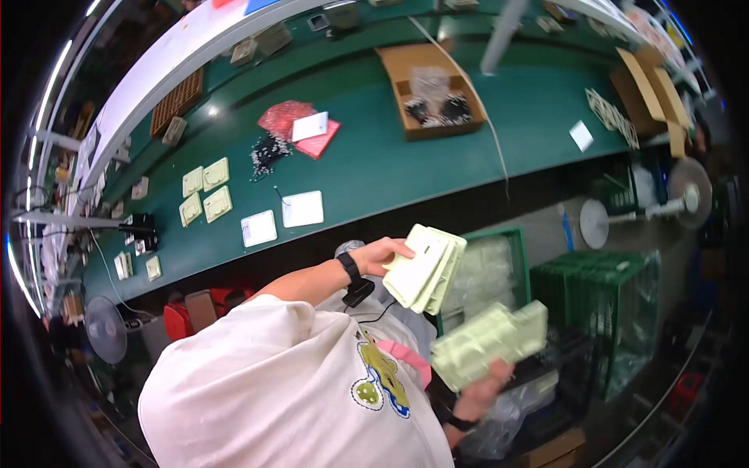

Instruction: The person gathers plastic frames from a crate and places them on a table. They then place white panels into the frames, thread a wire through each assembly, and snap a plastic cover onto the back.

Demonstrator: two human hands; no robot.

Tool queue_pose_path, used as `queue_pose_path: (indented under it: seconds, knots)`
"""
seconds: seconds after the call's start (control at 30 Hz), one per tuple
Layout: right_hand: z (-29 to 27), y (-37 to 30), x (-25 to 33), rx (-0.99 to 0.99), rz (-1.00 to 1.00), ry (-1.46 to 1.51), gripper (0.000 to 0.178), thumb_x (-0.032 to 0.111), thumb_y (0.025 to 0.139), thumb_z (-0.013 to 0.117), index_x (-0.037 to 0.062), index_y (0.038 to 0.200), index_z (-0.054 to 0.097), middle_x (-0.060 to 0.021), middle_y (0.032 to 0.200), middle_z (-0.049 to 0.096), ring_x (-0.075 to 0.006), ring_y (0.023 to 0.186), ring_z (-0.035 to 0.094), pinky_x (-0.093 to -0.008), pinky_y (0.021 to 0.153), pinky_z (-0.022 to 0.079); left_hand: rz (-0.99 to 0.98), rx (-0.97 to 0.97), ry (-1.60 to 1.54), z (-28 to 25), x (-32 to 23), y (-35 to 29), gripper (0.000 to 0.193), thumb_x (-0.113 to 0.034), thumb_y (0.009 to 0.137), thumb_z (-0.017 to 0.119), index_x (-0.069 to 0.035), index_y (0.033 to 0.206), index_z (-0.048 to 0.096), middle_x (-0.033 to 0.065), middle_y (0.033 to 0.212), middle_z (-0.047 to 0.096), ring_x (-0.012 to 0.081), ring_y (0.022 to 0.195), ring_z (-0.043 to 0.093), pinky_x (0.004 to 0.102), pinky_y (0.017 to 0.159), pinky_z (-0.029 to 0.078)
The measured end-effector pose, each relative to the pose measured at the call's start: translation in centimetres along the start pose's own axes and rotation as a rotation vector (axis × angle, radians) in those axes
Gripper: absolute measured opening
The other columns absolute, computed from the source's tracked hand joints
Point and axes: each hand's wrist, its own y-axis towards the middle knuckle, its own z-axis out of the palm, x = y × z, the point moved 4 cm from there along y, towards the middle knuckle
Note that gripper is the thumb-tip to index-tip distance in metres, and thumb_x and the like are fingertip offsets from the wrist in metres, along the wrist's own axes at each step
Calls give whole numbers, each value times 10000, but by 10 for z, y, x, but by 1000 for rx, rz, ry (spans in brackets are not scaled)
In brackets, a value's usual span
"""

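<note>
My left hand is closed on the near edge of a fanned stack of pale green plastic panels, held in front of my body. Ribs show along the sides of the lower panels. To the right and lower, my right hand grips more pale green plastic panels from below, blurred by motion; their exact number cannot be told. Both hands are off the workbench. Behind the two groups stands a green crate with clear plastic bags in it.
The green workbench carries several pale green panels, white sheets, black cables on red bubble wrap, and an open cardboard box. Stacked green crates and a fan stand at the right.
</note>
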Motion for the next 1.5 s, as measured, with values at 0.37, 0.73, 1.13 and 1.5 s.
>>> queue_pose_path:
  seconds: [0.37,0.73,1.13,1.5]
  knots:
    - [397,261,-206,774,547,-461,700,91,931,804,-2,1548,489,-135,1433,670,-266,1300,668,-407,1118,532,488,-524,158,-141,-262,-132,638,-30,923,752,18,1516,523,152,1430,683,268,1289,696,417,1128,542]
    - [437,343,-274,668,486,-673,657,130,987,795,-8,1553,492,-132,1450,664,-242,1296,662,-374,1110,520,465,-893,667,-233,-316,-56,739,-128,894,828,30,1516,462,182,1382,675,302,1293,658,411,1116,509]
    - [410,373,-293,627,394,-654,625,273,1007,797,-54,1493,577,-140,1408,687,-240,1242,670,-342,1064,503,868,-1383,928,-176,-316,-67,367,-195,1007,783,21,1284,673,140,1182,763,254,1126,725,378,987,568]
    - [410,383,-293,366,-164,-1084,567,382,984,838,-86,1289,738,-121,1188,778,-167,1045,696,-313,958,545,964,-1048,157,-68,-300,-225,353,-82,1028,687,45,1354,640,116,1207,753,179,1086,747,330,931,603]
